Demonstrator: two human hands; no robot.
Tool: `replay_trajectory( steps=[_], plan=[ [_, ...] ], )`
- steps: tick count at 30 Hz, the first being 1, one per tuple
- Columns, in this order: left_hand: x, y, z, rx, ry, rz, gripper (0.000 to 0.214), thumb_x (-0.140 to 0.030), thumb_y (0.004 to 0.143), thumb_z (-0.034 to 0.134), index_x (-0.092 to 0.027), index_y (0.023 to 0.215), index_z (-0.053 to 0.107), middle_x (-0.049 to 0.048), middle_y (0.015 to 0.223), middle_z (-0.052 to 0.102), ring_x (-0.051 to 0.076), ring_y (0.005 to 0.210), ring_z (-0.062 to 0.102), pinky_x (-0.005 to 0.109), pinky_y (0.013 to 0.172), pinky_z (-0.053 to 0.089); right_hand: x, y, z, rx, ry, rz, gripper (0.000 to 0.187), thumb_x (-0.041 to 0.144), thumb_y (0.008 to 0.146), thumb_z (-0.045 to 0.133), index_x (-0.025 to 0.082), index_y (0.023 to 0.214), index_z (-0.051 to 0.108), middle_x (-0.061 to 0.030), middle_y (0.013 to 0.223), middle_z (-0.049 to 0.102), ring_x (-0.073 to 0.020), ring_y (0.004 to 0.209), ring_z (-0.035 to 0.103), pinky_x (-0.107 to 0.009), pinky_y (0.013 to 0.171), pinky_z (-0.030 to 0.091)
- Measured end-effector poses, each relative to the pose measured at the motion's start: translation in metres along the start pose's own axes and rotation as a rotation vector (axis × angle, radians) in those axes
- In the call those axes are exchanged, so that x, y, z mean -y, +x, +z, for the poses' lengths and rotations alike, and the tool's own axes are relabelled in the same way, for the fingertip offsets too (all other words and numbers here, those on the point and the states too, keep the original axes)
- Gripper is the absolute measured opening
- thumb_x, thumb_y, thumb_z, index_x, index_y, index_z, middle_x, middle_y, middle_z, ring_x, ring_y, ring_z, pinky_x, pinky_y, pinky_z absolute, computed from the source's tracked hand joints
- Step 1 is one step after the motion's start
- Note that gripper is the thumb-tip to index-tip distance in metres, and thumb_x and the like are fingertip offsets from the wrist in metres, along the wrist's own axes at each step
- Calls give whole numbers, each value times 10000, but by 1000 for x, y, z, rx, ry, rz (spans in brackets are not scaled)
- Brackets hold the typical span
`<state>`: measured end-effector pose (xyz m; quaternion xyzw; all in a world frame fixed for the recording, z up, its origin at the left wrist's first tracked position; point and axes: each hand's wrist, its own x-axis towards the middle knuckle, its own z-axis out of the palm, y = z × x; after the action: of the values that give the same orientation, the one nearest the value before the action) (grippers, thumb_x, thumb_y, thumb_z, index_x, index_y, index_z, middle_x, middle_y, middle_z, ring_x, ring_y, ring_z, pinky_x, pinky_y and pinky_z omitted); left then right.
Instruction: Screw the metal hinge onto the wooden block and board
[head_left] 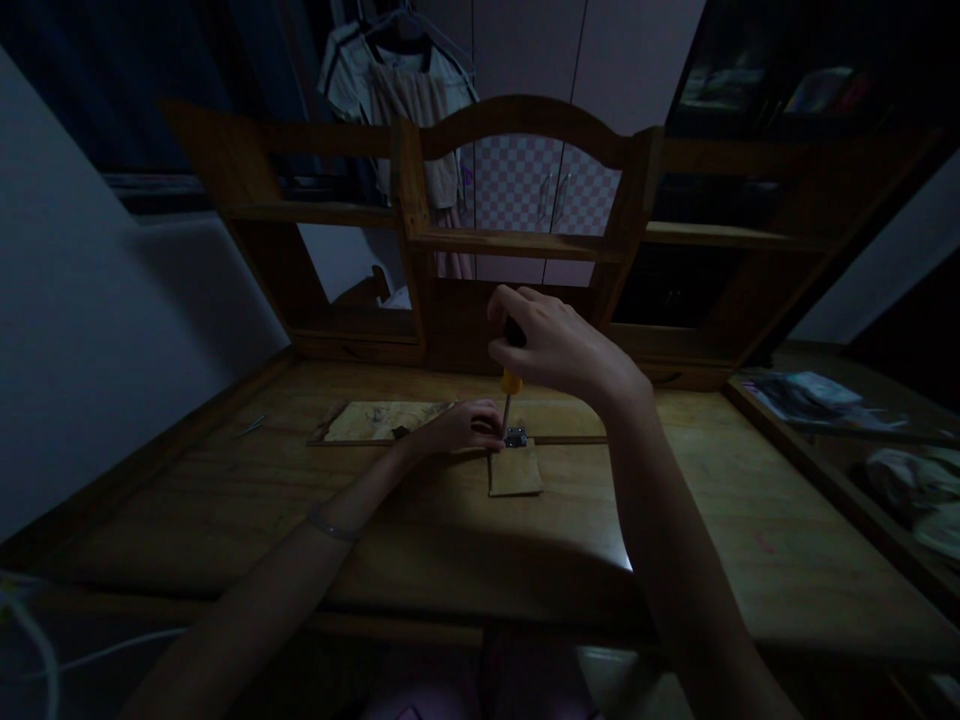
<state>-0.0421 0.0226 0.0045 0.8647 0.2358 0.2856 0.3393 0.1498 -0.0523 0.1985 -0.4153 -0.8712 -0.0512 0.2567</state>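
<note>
My right hand is closed around the top of a screwdriver with a yellow handle, held upright. Its thin shaft points down at a small metal hinge lying on a small wooden piece on the desk. My left hand rests on the desk just left of the hinge, fingers pinched together at the screwdriver's tip; what they pinch is too small to name. A flat wooden board lies under and left of that hand.
The wooden desk carries a hutch with shelves at the back. Clothes hang behind it. Papers and clutter lie on the right side surface. A thin object lies at the left. White cables hang at lower left.
</note>
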Motion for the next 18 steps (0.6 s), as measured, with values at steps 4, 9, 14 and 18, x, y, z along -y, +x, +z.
replay_trajectory(
  steps=[4,9,14,18],
  plan=[
    [2,0,0,5,5,2,259,-389,824,827,-159,880,720,49,939,674,168,876,637,284,814,503,0,0,1,1,-21,15,205,316,938,551,214,1113,587,-87,1084,689,-244,954,631,-354,834,416],
    [4,1,0,3,10,-21,278,-400,802,843,-160,862,717,43,925,669,170,873,633,289,811,506,-3,1,1,-11,-71,19,158,283,982,498,206,1066,607,-76,957,698,-227,861,632,-331,744,389],
    [5,0,1,-7,-24,-14,281,-388,788,857,-157,859,713,47,919,674,168,861,644,284,808,522,2,0,-1,-15,-1,-6,172,240,897,530,197,1053,591,-89,1068,683,-243,965,632,-341,818,406],
    [2,-1,1,7,-57,-20,277,-378,800,847,-152,888,715,50,946,678,170,876,663,284,818,532,5,-1,0,0,39,-4,220,287,903,545,205,1106,568,-94,1127,669,-251,992,623,-353,848,413]
  ],
)
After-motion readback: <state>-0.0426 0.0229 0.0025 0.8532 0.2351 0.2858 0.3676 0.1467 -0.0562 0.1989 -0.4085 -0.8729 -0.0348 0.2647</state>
